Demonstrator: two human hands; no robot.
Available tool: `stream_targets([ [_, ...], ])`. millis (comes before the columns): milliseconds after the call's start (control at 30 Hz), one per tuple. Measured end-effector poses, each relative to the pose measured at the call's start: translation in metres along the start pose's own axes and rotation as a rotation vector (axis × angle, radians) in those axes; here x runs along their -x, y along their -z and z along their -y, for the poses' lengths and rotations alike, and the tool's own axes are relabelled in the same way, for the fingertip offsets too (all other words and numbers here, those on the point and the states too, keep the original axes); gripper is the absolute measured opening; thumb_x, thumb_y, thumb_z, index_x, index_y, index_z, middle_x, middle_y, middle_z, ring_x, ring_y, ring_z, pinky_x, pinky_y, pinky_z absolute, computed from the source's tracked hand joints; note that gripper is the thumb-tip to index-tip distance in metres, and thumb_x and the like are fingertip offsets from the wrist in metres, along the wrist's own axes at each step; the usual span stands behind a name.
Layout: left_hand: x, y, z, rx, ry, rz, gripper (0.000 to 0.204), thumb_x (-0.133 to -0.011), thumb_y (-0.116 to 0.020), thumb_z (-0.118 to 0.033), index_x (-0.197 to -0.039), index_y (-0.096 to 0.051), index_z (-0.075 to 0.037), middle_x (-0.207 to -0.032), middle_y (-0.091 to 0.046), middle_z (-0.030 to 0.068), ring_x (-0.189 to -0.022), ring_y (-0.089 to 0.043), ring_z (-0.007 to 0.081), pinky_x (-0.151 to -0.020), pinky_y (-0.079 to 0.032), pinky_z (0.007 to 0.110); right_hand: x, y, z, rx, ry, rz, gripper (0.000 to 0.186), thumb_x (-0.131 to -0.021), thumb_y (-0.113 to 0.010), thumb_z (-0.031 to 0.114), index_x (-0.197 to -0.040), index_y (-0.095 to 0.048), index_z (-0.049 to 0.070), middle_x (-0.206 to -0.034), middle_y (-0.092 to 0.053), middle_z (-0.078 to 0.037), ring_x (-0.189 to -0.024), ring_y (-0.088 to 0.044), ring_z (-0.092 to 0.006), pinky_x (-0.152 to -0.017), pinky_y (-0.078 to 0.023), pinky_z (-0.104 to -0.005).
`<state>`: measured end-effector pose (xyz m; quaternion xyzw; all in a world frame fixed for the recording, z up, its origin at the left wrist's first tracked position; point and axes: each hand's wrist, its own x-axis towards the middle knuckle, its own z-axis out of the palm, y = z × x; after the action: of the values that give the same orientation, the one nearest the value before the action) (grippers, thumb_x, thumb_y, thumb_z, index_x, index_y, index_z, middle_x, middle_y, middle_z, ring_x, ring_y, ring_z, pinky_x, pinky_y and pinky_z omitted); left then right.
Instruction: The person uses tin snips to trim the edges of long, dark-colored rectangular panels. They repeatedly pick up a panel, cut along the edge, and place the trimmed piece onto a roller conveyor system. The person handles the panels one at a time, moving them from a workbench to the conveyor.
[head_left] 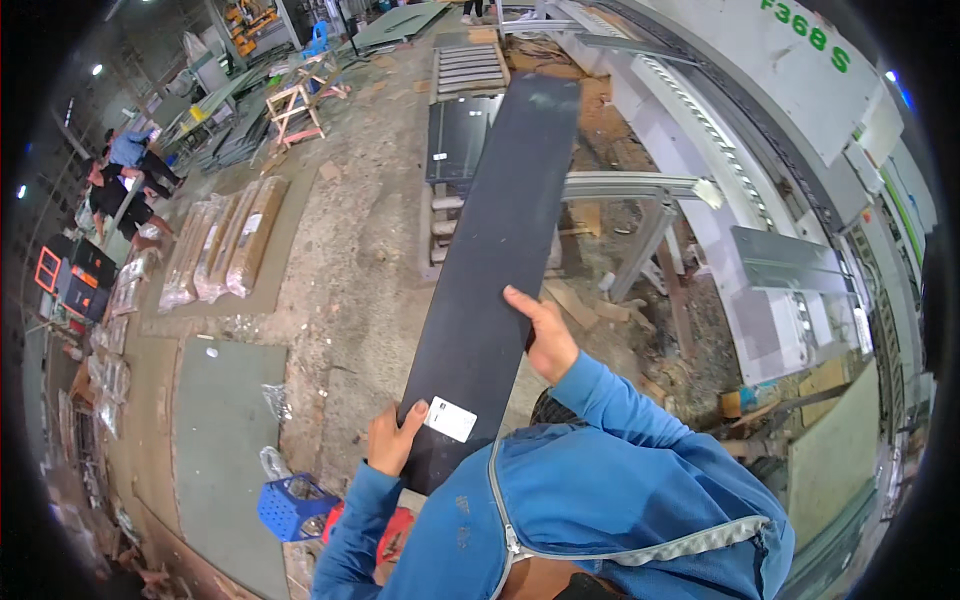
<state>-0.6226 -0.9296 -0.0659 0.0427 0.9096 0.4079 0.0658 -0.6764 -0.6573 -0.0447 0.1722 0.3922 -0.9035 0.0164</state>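
A long dark grey board (495,240) slants away from my body, its near end close to my jacket and its far end over a stack of panels. My left hand (392,437) grips its left edge near the close end, thumb on top beside a white label (450,419). Farther along, my right hand (541,335) holds the right edge, with the thumb on the upper face and the other fingers mostly hidden beneath. Under the board's far part lie black glossy panels (452,145) on a roller stand (470,70).
At right runs a large white machine (740,200) with a metal support bar (630,186). Wrapped packages (225,240) lie on the left floor. A blue plastic stool (292,508) stands by my left arm. Two people (125,190) are at the far left. Scraps litter the floor beneath the machine.
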Motion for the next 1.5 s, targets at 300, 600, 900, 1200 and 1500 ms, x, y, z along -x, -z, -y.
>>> stream_targets([
  [300,-0.167,0.022,0.099,0.17,0.563,-0.055,0.056,-0.08,-0.065,-0.047,-0.084,-0.064,0.009,-0.072,-0.064,0.0113,-0.07,-0.055,0.0117,-0.063,-0.046,0.03,-0.265,-0.046,-0.087,-0.194,-0.466,-0.003,0.037,-0.077,-0.07,0.014,-0.104,-0.058,-0.007,-0.098,-0.064,-0.015,-0.084,-0.063,-0.0257,-0.074,-0.053,-0.04],
  [600,-0.473,-0.003,0.142,-0.016,0.645,0.125,0.08,-0.072,-0.06,-0.066,-0.093,-0.065,0.01,-0.084,-0.066,0.0258,-0.084,-0.064,0.0297,-0.075,-0.047,0.037,-0.561,-0.043,-0.106,-0.416,-0.501,-0.148,0.03,-0.078,-0.068,0.012,-0.1,-0.059,-0.005,-0.094,-0.064,-0.016,-0.081,-0.064,-0.0293,-0.072,-0.055,-0.0417],
  [900,-0.817,-0.157,0.128,0.605,0.738,0.206,0.051,-0.08,-0.069,-0.035,-0.106,-0.061,0.008,-0.107,-0.062,0.0127,-0.089,-0.061,0.0199,-0.077,-0.048,0.03,-0.893,0.048,-0.043,-0.177,-0.196,-0.424,0.039,-0.076,-0.071,0.02,-0.102,-0.059,-0.007,-0.098,-0.063,-0.018,-0.082,-0.063,-0.0305,-0.074,-0.052,-0.0427],
  [1200,-1.09,-0.345,0.18,0.141,0.397,0.103,0.086,-0.075,-0.051,-0.07,-0.1,-0.062,0.011,-0.103,-0.06,0.0311,-0.101,-0.057,0.0418,-0.089,-0.043,0.042,-1.085,0.143,0.005,0.38,-0.208,-0.473,0.035,-0.082,-0.064,0.038,-0.093,-0.057,0.006,-0.073,-0.052,-0.001,-0.059,-0.05,-0.0133,-0.053,-0.043,-0.031],
  [1500,-1.193,-0.398,0.171,-0.194,0.345,0.246,0.082,-0.085,-0.037,-0.066,-0.113,-0.054,0.01,-0.115,-0.051,0.0334,-0.111,-0.048,0.0452,-0.094,-0.038,0.048,-1.13,0.193,-0.05,0.897,-0.107,-0.54,0.061,-0.082,-0.06,0.046,-0.116,-0.055,-0.004,-0.116,-0.057,-0.023,-0.114,-0.049,-0.0383,-0.09,-0.042,-0.044],
])
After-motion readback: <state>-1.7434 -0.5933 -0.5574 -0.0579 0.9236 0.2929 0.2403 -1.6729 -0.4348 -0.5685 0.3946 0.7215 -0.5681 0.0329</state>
